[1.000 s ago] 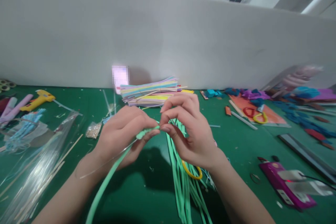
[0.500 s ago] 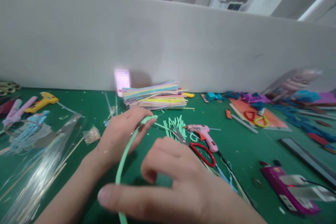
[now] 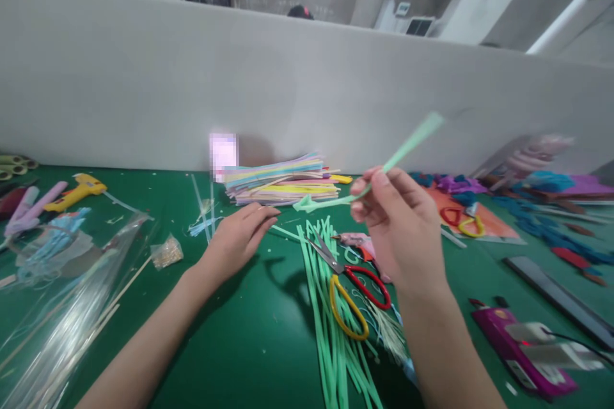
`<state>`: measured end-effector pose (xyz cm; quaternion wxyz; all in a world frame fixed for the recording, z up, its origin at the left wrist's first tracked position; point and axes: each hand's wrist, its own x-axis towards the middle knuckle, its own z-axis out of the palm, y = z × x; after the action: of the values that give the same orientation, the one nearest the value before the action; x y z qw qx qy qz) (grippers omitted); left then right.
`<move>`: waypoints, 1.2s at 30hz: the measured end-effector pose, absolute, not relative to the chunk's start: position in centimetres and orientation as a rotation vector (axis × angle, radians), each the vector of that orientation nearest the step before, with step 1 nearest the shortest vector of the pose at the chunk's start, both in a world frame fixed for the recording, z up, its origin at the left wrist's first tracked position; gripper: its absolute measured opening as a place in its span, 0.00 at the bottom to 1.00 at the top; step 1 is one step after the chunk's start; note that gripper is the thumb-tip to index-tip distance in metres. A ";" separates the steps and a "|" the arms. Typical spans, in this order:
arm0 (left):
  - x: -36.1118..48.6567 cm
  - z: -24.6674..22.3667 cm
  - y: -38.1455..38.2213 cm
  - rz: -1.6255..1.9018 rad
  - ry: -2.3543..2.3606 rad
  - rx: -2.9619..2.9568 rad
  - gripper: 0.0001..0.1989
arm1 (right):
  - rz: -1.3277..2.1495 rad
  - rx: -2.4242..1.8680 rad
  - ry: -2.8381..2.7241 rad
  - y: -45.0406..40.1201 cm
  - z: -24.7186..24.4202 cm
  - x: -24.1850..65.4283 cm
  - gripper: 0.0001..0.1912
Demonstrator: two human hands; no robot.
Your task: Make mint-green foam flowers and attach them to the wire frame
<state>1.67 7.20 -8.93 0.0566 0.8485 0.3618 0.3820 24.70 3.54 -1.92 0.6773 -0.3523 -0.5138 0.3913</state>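
My right hand [image 3: 400, 223] is raised over the right middle of the table, its fingers pinched round a light green strip [image 3: 407, 144]. One end of that strip points up and right, blurred; the other end, folded, reaches left. My left hand [image 3: 240, 227] rests low near the table's middle, fingers together; whether anything small is between them is hidden. Between the hands lie many green strips [image 3: 330, 345], with scissors [image 3: 338, 266] with one red and one yellow handle on top. A pink glue gun [image 3: 357, 240] lies partly behind my right hand.
A pastel strip bundle [image 3: 283, 182] lies before the grey partition [image 3: 144, 77]. At left are a yellow glue gun [image 3: 79, 193], a bead bag [image 3: 167, 252] and clear plastic [image 3: 77, 307]. A purple power strip [image 3: 518, 351] and an orange sheet [image 3: 484, 223] sit at right.
My right hand has moved up and right and now holds the green strip, which was at my left hand before. My left hand has let go of it. The scissors and strips show more fully.
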 end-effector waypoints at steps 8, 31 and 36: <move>2.0 -7.5 6.2 1.213 1.185 2.477 0.09 | 0.459 -0.951 -1.612 0.7 -0.5 24.4 0.09; 1.5 -5.9 5.6 1.320 1.362 2.312 0.08 | 0.534 -1.119 -2.127 0.4 -2.2 19.8 0.09; 2.1 -7.0 5.7 1.221 1.298 2.463 0.12 | 0.711 -1.089 -1.966 0.5 -1.5 20.1 0.13</move>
<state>2.08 5.72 -6.97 0.0508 0.8092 0.4263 0.4011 20.07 0.54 -1.53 0.3822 -0.4270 -0.7706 0.2788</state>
